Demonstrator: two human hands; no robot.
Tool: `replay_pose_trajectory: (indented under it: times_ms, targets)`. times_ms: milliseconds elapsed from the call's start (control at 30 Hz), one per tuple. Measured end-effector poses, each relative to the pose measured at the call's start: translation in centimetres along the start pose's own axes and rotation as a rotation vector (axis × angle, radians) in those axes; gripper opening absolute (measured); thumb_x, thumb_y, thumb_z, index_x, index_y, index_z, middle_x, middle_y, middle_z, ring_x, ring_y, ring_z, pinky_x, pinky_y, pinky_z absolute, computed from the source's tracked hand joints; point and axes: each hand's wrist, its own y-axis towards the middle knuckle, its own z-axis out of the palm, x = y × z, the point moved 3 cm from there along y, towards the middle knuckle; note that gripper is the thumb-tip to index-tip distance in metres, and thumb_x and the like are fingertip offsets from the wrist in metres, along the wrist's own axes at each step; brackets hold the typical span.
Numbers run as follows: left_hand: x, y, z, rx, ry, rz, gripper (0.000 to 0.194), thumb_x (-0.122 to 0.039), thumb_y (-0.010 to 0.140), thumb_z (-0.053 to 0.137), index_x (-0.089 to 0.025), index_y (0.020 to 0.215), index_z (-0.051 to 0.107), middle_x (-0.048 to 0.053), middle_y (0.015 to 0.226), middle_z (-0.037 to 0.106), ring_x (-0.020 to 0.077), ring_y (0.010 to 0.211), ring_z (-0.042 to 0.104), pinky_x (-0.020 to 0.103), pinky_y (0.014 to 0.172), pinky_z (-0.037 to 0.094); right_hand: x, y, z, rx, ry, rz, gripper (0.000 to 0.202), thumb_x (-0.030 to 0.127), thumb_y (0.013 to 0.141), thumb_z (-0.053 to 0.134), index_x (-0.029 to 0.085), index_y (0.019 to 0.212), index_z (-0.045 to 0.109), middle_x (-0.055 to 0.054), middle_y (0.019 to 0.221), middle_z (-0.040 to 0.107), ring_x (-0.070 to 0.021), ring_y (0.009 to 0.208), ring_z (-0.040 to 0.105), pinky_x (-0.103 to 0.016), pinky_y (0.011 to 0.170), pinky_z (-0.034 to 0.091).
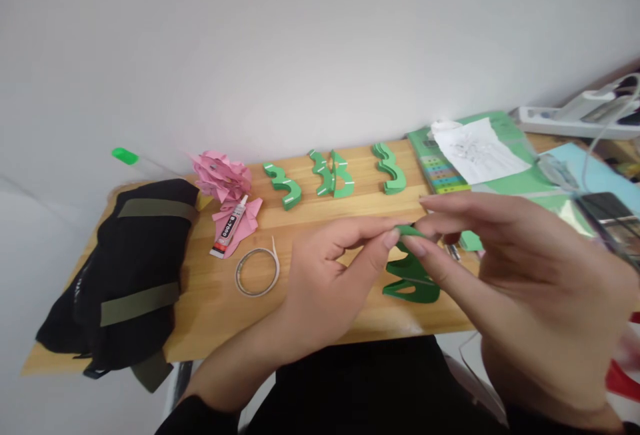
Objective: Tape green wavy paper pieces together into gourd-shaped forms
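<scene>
Between both hands hangs a dark green paper cut-out with a wavy edge and a slit-like opening. My left hand pinches its top edge between thumb and forefinger. From the other side, the thumb and forefinger of my right hand grip the same edge, the fingertips almost meeting. Behind the hands, wavy green paper pieces lie in groups on the table: one stack at left, a pair in the middle, another stack at right. Several carry white strips.
A roll of tape, a B-7000 glue tube and a pink paper flower lie on the wooden table. At left sits a black bag. A white sheet, a phone and a power strip are at right.
</scene>
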Motion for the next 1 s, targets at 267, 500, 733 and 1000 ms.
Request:
replay_pose_trajectory:
  times_ms: [267, 500, 733, 1000]
  targets:
    - [2.0, 0.5, 0.1, -0.059, -0.09, -0.065, 0.011, -0.014, 0.084, 0.065, -0.02, 0.087, 0.074, -0.004, 0.087, 0.077, 0.005, 0.077, 0.072, 0.008, 0.072, 0.056, -0.9, -0.5, 0.7, -0.066, 0.059, 0.065, 0.037, 0.011, 0.071, 0.078, 0.026, 0.103, 0.067, 0.007, 0.09, 0.073, -0.0074, 0.076, 0.069, -0.018, 0.074, 0.058]
    - [2.3, 1.4, -0.4, -0.084, -0.205, -0.165, 0.01, -0.013, 0.081, 0.066, -0.018, 0.077, 0.074, -0.004, 0.069, 0.074, 0.005, 0.062, 0.068, 0.01, 0.061, 0.055, -1.8, -0.1, 0.2, -0.17, 0.16, 0.112, 0.025, 0.011, 0.073, 0.076, 0.025, 0.094, 0.069, 0.004, 0.079, 0.067, -0.0081, 0.067, 0.062, -0.02, 0.061, 0.056]
    - [2.3, 1.6, 0.0, 0.013, -0.313, -0.216, 0.011, -0.015, 0.081, 0.065, -0.02, 0.08, 0.076, -0.003, 0.07, 0.075, 0.0062, 0.064, 0.069, 0.012, 0.063, 0.056, -2.4, 1.1, 1.6, 0.035, 0.121, 0.142, 0.006, 0.022, 0.08, 0.07, 0.022, 0.086, 0.07, 0.001, 0.075, 0.069, -0.0102, 0.061, 0.063, -0.022, 0.052, 0.052]
    - [8.2, 1.5, 0.6, 0.013, -0.312, -0.527, 0.016, -0.025, 0.078, 0.067, -0.012, 0.084, 0.074, 0.005, 0.074, 0.075, 0.0112, 0.059, 0.068, 0.024, 0.065, 0.058, -7.4, 0.1, 5.0, 0.189, 0.279, 0.43, 0.025, 0.042, 0.077, 0.07, 0.017, 0.074, 0.069, -0.003, 0.068, 0.07, -0.0136, 0.057, 0.063, -0.025, 0.052, 0.052]
